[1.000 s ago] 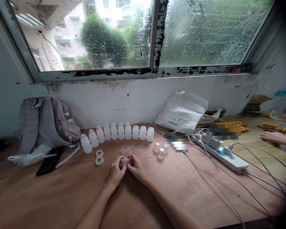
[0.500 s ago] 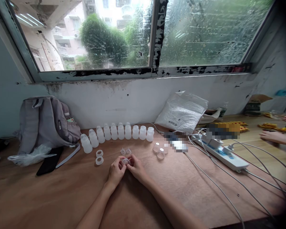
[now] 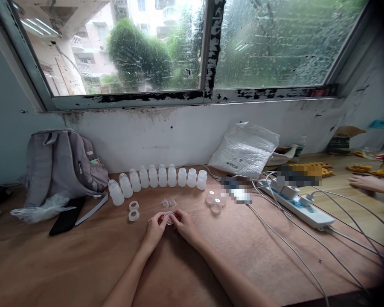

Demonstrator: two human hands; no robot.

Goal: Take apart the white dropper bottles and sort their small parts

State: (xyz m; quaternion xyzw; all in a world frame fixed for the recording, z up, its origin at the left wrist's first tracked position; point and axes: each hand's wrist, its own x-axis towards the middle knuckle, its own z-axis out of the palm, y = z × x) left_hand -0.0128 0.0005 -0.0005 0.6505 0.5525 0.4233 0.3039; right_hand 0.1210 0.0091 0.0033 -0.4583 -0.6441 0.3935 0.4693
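Note:
Both my left hand (image 3: 155, 226) and my right hand (image 3: 183, 225) pinch a small translucent bottle collar ring (image 3: 169, 220) between them, low over the table. Whether a nipple sits inside the ring is too small to make out. Just beyond my fingers stand two clear bottle nipples (image 3: 169, 202). Two white collar rings (image 3: 133, 210) lie to the left of my hands. Clear round caps (image 3: 215, 204) lie in a group on the right. Behind them, frosted baby bottles (image 3: 152, 176) form a curved row; the three at the right end have open necks, the others have tops on.
A grey backpack (image 3: 57, 166) stands at the left, beside a crumpled plastic bag (image 3: 41, 208) and a black flat object (image 3: 67, 219). On the right are a silver bubble bag (image 3: 245, 149), a power strip (image 3: 310, 215) and loose cables. Another person's hand (image 3: 368, 184) reaches in at far right.
My fingers have shifted around the collar ring, which shows more fully and tilts differently between them. At far right, a yellow and black tool has come into view near the other person.

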